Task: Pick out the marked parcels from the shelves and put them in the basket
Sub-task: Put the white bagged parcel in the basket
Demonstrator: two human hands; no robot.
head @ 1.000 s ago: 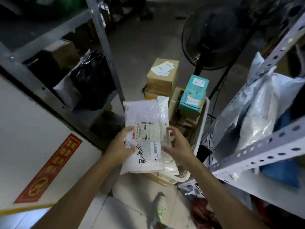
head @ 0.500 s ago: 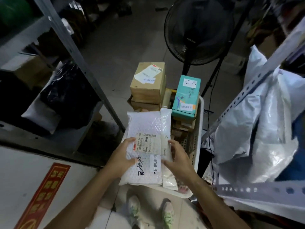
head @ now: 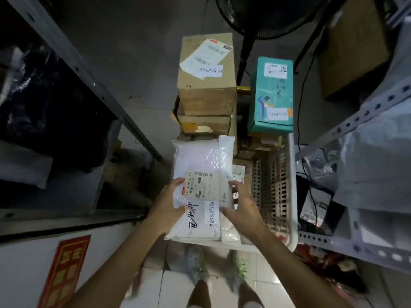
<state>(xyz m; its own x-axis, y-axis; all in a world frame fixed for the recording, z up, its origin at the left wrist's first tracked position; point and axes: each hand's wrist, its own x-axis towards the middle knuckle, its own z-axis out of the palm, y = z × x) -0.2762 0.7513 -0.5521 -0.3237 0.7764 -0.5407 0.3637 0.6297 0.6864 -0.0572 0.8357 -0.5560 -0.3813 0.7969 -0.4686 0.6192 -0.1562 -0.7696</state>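
Note:
A white bubble-wrap parcel (head: 200, 161) with a shipping label and black handwriting lies flat over the near left part of the white plastic basket (head: 289, 187). My left hand (head: 166, 207) grips its left edge, thumb on the label. My right hand (head: 242, 207) holds its right edge with fingers curled round it. The basket holds a stack of brown cardboard boxes (head: 206, 85) and a teal box (head: 271, 94), both bearing white stickers.
A grey metal shelf upright (head: 89, 78) slants at the left, with black bags (head: 51, 112) on its shelf. A perforated white shelf (head: 355, 123) with grey poly bags (head: 373, 163) stands right. A black fan (head: 266, 16) stands behind the basket. My shoes (head: 218, 263) are on the tiled floor.
The view has tilted down and closed in on the basket. The white parcel, held in both hands, has come lower over the basket's near left part.

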